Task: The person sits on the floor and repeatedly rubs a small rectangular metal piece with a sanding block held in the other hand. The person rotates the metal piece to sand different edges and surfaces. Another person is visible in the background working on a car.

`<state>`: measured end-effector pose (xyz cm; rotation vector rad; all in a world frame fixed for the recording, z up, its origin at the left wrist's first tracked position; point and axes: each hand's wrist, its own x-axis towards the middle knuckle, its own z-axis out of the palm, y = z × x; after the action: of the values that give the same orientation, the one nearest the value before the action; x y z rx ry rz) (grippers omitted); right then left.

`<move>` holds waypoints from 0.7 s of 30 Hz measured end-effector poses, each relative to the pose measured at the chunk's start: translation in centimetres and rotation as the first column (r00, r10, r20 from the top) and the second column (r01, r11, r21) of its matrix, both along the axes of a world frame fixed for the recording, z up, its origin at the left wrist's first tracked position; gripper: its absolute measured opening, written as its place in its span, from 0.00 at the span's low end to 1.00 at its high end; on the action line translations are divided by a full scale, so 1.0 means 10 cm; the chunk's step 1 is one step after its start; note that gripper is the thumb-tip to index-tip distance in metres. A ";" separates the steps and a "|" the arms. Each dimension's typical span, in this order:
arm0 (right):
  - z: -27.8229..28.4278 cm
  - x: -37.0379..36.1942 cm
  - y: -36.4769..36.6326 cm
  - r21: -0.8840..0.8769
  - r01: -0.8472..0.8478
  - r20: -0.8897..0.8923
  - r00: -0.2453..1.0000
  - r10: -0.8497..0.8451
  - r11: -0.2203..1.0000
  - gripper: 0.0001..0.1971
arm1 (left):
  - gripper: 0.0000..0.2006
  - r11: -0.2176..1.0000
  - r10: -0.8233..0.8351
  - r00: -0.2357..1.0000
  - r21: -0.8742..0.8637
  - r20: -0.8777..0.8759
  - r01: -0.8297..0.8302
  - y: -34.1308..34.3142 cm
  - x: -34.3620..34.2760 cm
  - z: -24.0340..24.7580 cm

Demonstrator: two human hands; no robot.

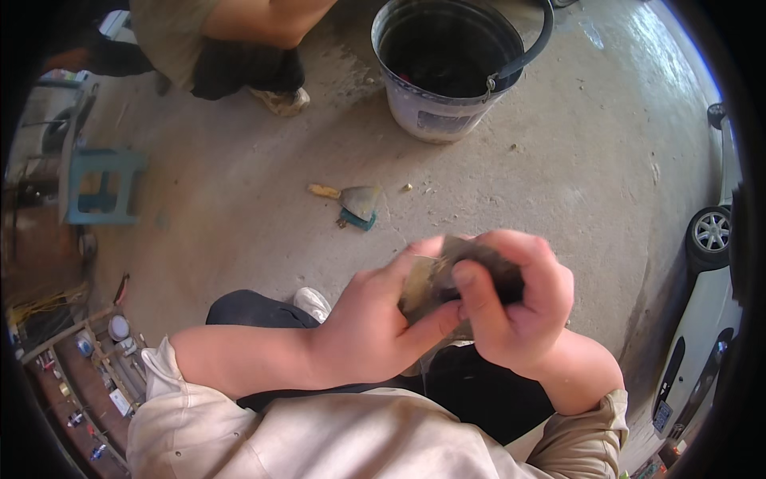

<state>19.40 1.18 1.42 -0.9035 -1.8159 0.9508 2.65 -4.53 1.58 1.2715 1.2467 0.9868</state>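
Note:
Both hands meet in front of my body around a dirty brown-and-black piece (421, 289), blurred by motion, so its kind is unclear. My left hand (371, 307) grips its left side, with the thumb pressed toward the middle. Curled over its right side, my right hand (519, 307) has the thumb laid across the front. The fingers hide much of the piece. On the floor beyond lies a putty knife (358, 201) with a yellowish handle, resting against a small teal object (358, 222).
A pale bucket (435, 120) with a dark rim and handle stands ahead. At the far left are another person (263, 24) and a teal stool (102, 188). A shelf rack (60, 343) holds small items at the left; a light-coloured car (692, 335) is at the right.

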 end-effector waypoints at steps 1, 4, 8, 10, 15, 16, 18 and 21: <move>-0.01 0.01 0.01 -0.025 0.040 -0.022 0.999 -0.041 0.999 0.12 | 0.18 0.998 0.062 0.998 0.021 0.013 -0.062 0.00 0.02 0.00; -0.03 0.08 0.06 0.025 0.057 0.073 0.996 -0.058 0.998 0.12 | 0.22 0.999 0.019 0.999 0.036 -0.046 -0.018 0.03 -0.05 0.01; 0.05 0.06 0.01 0.125 0.070 0.087 0.993 -0.081 0.990 0.13 | 0.23 0.978 -0.017 0.983 0.201 -0.183 0.054 0.02 -0.06 -0.08; 0.12 0.04 0.02 0.166 0.013 0.080 0.996 -0.027 0.986 0.12 | 0.23 0.966 -0.049 0.970 0.234 -0.239 0.107 -0.01 -0.06 -0.08; 0.08 0.03 0.01 0.211 0.014 0.089 0.995 -0.033 0.977 0.13 | 0.22 0.964 -0.098 0.946 0.208 -0.310 0.168 -0.03 -0.04 -0.02; 0.08 0.03 0.00 0.206 0.014 0.074 0.997 -0.029 0.978 0.13 | 0.22 0.962 -0.120 0.944 0.199 -0.307 0.187 -0.03 -0.04 0.00; 0.08 0.04 -0.02 0.196 0.012 0.044 0.999 -0.021 0.981 0.13 | 0.22 0.958 -0.161 0.940 0.183 -0.300 0.222 -0.03 -0.04 0.06; 0.05 0.05 -0.03 0.179 -0.016 0.039 0.999 0.009 0.984 0.13 | 0.22 0.960 -0.181 0.940 0.157 -0.291 0.233 -0.06 -0.04 0.07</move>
<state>19.91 0.85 1.95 -0.8039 -1.9075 0.7683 2.22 -5.12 2.25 1.6994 1.2145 0.8090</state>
